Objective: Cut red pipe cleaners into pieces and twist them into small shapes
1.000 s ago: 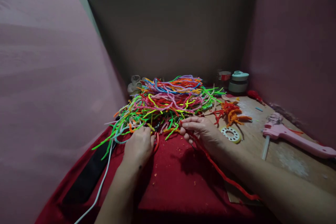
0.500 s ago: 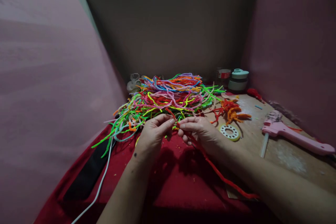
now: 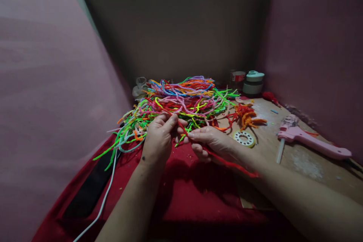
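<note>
Between my two hands runs a red pipe cleaner (image 3: 183,129), its long tail passing under my right palm and out toward the right forearm. My left hand (image 3: 160,134) pinches it between thumb and index finger. My right hand (image 3: 211,141) grips it a short way to the right, thumb against fingers. Just beyond the hands lies a large heap of pipe cleaners (image 3: 181,100) in green, pink, red, yellow, blue and orange. A red and orange bunch of bent pipe cleaners (image 3: 246,116) rests to the right of the heap.
On the brown board (image 3: 266,174) at the right are a roll of tape (image 3: 244,138) and a pink glue gun (image 3: 314,141). A lidded jar (image 3: 253,83) stands behind. A black flat object (image 3: 87,193) and a white cable (image 3: 107,193) lie left on the red cloth (image 3: 187,204).
My hands have moved slightly apart, with more of the red pipe cleaner showing between them. Its loose tail has drawn up and in toward the hands. The whole view has shifted a little.
</note>
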Tool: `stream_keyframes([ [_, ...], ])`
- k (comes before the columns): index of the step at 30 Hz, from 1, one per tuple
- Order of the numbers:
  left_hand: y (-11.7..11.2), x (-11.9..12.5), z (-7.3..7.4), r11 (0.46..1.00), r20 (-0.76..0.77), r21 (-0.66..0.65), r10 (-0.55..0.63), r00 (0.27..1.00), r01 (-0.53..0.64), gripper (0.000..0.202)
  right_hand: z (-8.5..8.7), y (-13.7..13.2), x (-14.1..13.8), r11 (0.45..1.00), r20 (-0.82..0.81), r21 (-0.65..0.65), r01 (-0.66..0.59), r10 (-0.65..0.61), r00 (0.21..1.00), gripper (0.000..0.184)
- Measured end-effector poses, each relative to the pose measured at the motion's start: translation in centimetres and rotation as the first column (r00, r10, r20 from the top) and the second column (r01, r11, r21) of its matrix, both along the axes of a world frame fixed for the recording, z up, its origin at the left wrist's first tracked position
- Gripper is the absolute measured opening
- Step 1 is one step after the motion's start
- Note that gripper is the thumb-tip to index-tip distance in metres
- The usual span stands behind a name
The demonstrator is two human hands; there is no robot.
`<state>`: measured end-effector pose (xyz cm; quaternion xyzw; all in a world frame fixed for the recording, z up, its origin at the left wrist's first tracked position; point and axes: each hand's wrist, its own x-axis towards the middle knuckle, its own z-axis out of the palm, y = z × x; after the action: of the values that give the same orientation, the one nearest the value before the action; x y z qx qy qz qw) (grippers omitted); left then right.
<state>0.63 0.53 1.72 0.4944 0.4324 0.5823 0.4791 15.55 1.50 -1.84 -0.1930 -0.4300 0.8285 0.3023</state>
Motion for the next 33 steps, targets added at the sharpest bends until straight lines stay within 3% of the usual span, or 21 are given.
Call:
stream_keyframes([
  [4, 0.9, -0.5, 0.4, 0.999, 0.255, 0.051, 0.001, 0.967, -0.015, 0.013, 0.2, -0.3, 0.3, 0.995, 0.012, -0.011, -0.104, 0.104, 0.995, 0.019],
  [8, 1.6, -1.4, 0.8, 0.996, 0.517, -0.058, -0.026, 0.856, 0.065, 0.017, 0.4, -0.5, 0.2, 0.987, 0.109, -0.016, -0.16, 0.161, 0.981, 0.019],
  [11, 2.1, -2.5, 1.3, 0.997, 0.602, -0.078, 0.026, 0.798, 0.026, 0.026, 0.2, -0.6, 0.0, 0.99, 0.142, 0.008, -0.14, 0.138, 0.98, 0.018],
  [16, 2.3, -4.4, 1.7, 0.983, 0.592, 0.044, 0.118, 0.797, -0.178, 0.025, 0.3, -1.0, -0.3, 0.993, 0.148, 0.061, -0.097, 0.087, 0.985, 0.022],
  [23, 2.2, -5.9, 1.4, 0.952, 0.653, 0.114, 0.144, 0.744, -0.284, 0.021, 0.0, -0.8, -0.3, 0.994, 0.2, 0.093, -0.065, 0.046, 0.979, 0.022],
  [27, 2.1, -5.1, 1.3, 0.968, 0.654, 0.145, 0.059, 0.754, -0.202, 0.023, -0.3, -0.5, -0.2, 0.993, 0.166, 0.118, -0.003, -0.017, 0.986, 0.023],
  [33, 1.3, -1.7, -0.2, 0.998, 0.433, 0.066, -0.034, 0.901, 0.006, 0.008, -0.4, -0.2, -0.3, 0.989, 0.1, 0.12, 0.084, -0.096, 0.99, 0.024],
])
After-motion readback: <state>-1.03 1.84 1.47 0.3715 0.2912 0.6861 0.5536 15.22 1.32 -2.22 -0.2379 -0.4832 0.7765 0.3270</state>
